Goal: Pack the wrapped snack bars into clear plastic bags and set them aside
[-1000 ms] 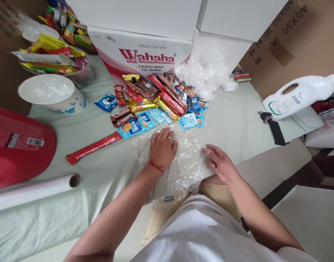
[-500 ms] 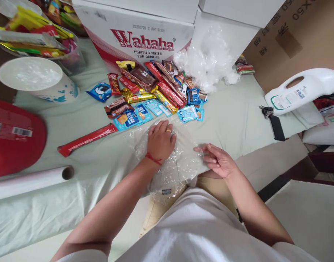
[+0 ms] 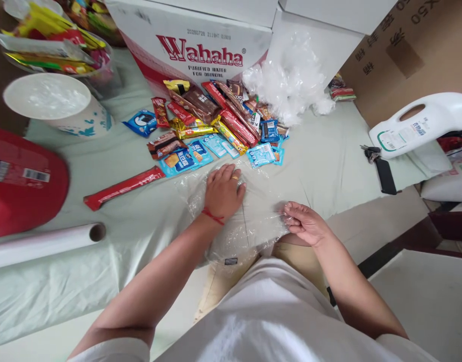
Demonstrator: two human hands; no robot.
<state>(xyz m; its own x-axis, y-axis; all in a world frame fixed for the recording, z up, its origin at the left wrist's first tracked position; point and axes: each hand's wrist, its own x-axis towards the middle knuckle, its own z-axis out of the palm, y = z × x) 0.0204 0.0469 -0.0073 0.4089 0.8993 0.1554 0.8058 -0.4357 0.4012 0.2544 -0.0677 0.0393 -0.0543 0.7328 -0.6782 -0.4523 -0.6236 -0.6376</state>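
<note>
A clear plastic bag (image 3: 249,221) lies spread on the pale green tablecloth, its near end hanging over the edge by my lap. My left hand (image 3: 224,191) rests flat on it, fingers stretched out, with a ring and a red string bracelet. At the bag's right edge, my right hand (image 3: 302,221) pinches the thin film between thumb and fingers. Just beyond the bag sits a heap of wrapped snacks (image 3: 201,108), with light blue sachets (image 3: 178,161) along its near side. A long red stick packet (image 3: 125,186) points away to the left.
A white Wahaha carton (image 3: 201,30) stands behind the snacks, with crumpled clear plastic (image 3: 291,83) beside it. On the left are a paper tub (image 3: 91,118), a red object with barcode labels (image 3: 30,201) and a white roll (image 3: 46,246). Rightward are keys (image 3: 372,153) and a white jug (image 3: 400,133).
My right hand's fingers have closed on the bag's right edge, drawing the film slightly rightward. My left hand stays pressed on the bag. The whole view has shifted a little.
</note>
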